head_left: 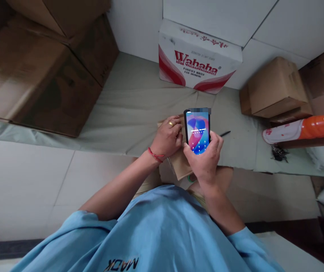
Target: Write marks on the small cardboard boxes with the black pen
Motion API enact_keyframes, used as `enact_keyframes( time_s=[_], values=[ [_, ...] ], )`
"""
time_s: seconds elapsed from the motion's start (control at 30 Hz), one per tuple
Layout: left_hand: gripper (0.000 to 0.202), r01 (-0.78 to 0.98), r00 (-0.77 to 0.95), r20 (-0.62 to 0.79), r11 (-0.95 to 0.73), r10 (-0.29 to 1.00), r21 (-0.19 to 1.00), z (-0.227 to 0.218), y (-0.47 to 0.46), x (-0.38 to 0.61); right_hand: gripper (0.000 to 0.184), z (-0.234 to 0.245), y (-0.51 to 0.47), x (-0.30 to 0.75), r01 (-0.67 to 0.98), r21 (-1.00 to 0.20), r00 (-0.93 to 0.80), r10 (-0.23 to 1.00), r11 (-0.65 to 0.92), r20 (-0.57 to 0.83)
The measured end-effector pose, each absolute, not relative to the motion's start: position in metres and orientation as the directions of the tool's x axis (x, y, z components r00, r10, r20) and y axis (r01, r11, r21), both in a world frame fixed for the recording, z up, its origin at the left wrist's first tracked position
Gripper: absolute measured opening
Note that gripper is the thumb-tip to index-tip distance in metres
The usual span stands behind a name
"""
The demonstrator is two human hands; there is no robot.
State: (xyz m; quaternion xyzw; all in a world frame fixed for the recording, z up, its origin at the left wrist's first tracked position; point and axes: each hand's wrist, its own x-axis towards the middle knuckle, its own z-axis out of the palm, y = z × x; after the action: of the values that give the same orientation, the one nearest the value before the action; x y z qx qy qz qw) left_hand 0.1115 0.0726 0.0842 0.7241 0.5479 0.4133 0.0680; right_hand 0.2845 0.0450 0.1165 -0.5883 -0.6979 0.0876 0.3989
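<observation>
My right hand (pixel 205 158) is closed around a black-edged smartphone (pixel 198 132), held upright over a brown cardboard-like sheet. A number keypad and a colourful blue, pink and purple background glow on its screen. Just left of the phone, my left hand (pixel 169 136) rests on the brown sheet (pixel 183 166), its fingers loosely bent and nothing visible in them. It wears a gold ring and a red string bracelet (pixel 156 155). The sheet overhangs the near edge of the cloth-covered surface. To the right of the phone lies a dark pen (pixel 225 133), partly behind my right fingers.
A white and red Wahaha water carton (pixel 197 60) stands against the wall. Large brown boxes (pixel 37 75) fill the left side. On the right are a smaller carton (pixel 276 88), an orange-and-white bottle (pixel 303 128) and a bunch of keys (pixel 279 153). Pale green cloth (pixel 127 113) covers the surface.
</observation>
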Motion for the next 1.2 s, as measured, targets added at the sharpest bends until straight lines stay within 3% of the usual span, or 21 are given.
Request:
enact_keyframes(
  time_s=[0.33, 0.47, 0.6, 0.77, 1.03, 1.13, 1.2],
  values=[
    [0.023, 0.714, 0.028, 0.500, -0.367, 0.866, 0.596, 0.085, 0.074, 0.113, 0.072, 0.112, 0.057, 0.316, 0.774, -0.592, 0.084, 0.891, 0.223, 0.445],
    [0.021, 0.719, 0.027, 0.498, -0.364, 0.867, 0.593, 0.085, 0.074, 0.115, 0.074, 0.099, 0.081, 0.380, 0.817, -0.574, 0.290, 0.900, -0.055, 0.326],
    [0.020, 0.718, 0.033, 0.511, -0.376, 0.859, 0.585, 0.085, 0.074, 0.117, 0.072, 0.082, 0.096, 0.457, 0.818, -0.447, 0.486, 0.851, -0.362, 0.200],
    [0.019, 0.708, 0.017, 0.505, -0.367, 0.863, 0.603, 0.085, 0.074, 0.117, 0.086, 0.062, 0.093, 0.516, 0.759, -0.302, 0.625, 0.776, -0.577, 0.086],
    [0.022, 0.708, 0.011, 0.498, -0.359, 0.867, 0.608, 0.083, 0.075, 0.117, 0.077, 0.046, 0.114, 0.529, 0.775, -0.302, 0.603, 0.793, -0.555, 0.089],
    [0.020, 0.714, 0.001, 0.525, -0.368, 0.851, 0.595, 0.082, 0.074, 0.117, 0.072, 0.053, 0.115, 0.510, 0.842, -0.340, 0.492, 0.855, -0.419, 0.165],
    [0.019, 0.698, -0.008, 0.567, -0.402, 0.824, 0.593, 0.082, 0.072, 0.116, 0.061, 0.059, 0.107, 0.488, 0.839, -0.481, 0.370, 0.915, -0.254, 0.161]
  ],
)
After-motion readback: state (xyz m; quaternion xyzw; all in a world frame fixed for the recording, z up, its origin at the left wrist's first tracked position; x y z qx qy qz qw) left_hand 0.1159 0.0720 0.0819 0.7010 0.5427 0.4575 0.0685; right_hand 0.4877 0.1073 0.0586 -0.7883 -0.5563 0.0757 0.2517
